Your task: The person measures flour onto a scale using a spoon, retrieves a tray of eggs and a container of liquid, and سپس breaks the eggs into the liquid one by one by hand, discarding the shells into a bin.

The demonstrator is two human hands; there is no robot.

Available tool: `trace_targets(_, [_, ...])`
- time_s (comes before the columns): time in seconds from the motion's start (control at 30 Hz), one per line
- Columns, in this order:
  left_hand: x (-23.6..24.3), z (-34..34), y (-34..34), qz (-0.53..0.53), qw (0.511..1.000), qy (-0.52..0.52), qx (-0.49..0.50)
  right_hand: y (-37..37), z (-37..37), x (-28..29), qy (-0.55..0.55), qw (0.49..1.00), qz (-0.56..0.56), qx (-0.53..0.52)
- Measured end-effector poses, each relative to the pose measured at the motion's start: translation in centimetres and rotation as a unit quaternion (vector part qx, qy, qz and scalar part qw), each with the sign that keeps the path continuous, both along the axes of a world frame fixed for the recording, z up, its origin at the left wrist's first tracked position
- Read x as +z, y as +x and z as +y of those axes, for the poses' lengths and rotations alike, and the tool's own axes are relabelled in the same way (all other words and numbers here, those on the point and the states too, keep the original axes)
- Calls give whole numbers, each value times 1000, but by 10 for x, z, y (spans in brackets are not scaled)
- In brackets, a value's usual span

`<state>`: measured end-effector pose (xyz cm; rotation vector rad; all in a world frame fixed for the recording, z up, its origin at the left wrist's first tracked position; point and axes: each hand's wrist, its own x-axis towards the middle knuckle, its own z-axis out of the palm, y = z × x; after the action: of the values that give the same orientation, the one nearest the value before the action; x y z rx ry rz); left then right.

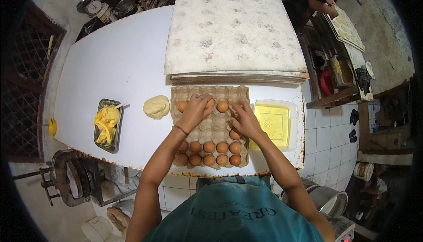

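Observation:
A cardboard egg tray [207,127] holds brown eggs [222,147], several in its lower rows and others higher up. My left hand [197,110] has its fingers curled round an egg in an upper row, partly hiding it. My right hand [241,118] is at the tray's right side, fingers bent and apart, just beside a single egg [222,107]. Right of the tray is a clear plastic tub [271,123] of yellow liquid. To the left lie a pale dough lump [156,107] and a dark tray with yellow soft fat [105,125] and a white handle.
A tall stack of mottled boards [233,30] covers the back of the rust-edged white table [110,57]. At the upper right, another person's hand [330,9] is over a board of round pale pieces [347,30]. A metal machine [75,178] stands below the left edge.

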<state>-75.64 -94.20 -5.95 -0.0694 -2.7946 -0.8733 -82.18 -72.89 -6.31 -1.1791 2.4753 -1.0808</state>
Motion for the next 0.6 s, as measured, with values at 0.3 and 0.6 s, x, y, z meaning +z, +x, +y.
trace_targets(0.3, [12,3,15,-35,997,-62,43,18,44,-1,68,980,103,156])
trace_targets(0.6, [11,-45,150,-109,949,114,273,-40,-4,-3,88,992,93,11])
